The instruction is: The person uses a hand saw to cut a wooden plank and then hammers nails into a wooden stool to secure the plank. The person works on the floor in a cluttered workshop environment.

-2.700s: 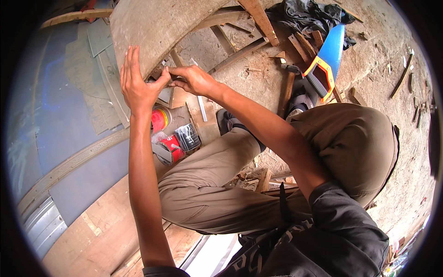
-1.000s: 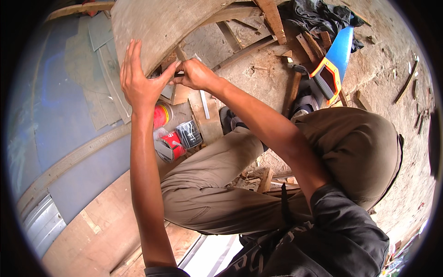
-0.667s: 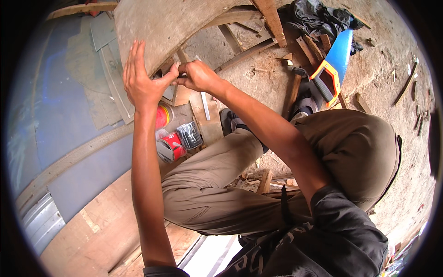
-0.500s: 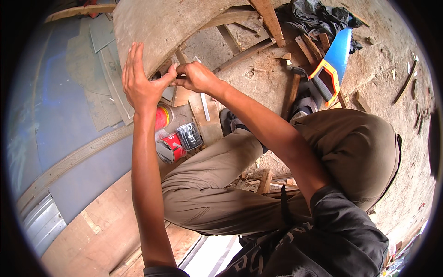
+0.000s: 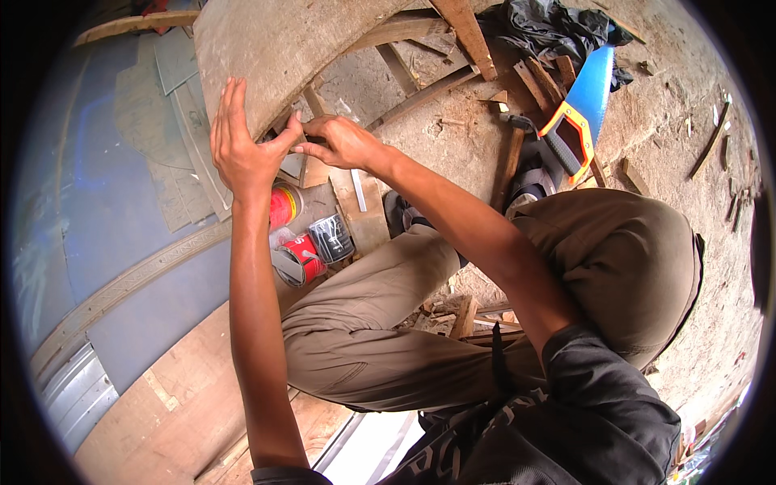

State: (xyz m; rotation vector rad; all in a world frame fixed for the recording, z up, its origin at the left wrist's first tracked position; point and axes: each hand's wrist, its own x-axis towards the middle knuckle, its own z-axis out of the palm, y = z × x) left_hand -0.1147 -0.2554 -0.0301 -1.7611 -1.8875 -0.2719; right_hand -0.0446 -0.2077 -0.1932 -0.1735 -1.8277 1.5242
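Observation:
My left hand [image 5: 245, 152] lies along the lower corner of a large pale wooden board [image 5: 275, 48], its fingers straight and its thumb reaching right. Close to that thumb, my right hand [image 5: 343, 143] is curled at the board's lower edge. Its thumb and forefinger bend toward each other; whatever is between them is too small or hidden to make out. Below the hands stand a red and yellow can [image 5: 283, 207], a dark can [image 5: 331, 238] and an open red can [image 5: 301, 260]. A thin white strip [image 5: 358, 190] lies on wood beside them.
A handsaw [image 5: 586, 113] with blue blade and orange-black handle leans by my foot, next to a hammer [image 5: 511, 162]. Behind are a black plastic bag [image 5: 550, 28] and wood offcuts [image 5: 546, 81]. Grey-blue sheets [image 5: 121, 186] cover the left. Wood scraps [image 5: 634, 178] litter the floor.
My right hand has turned slightly, and its thumb and forefinger, pinched together before, now show a small gap. My left hand has shifted a little left and stays on the board.

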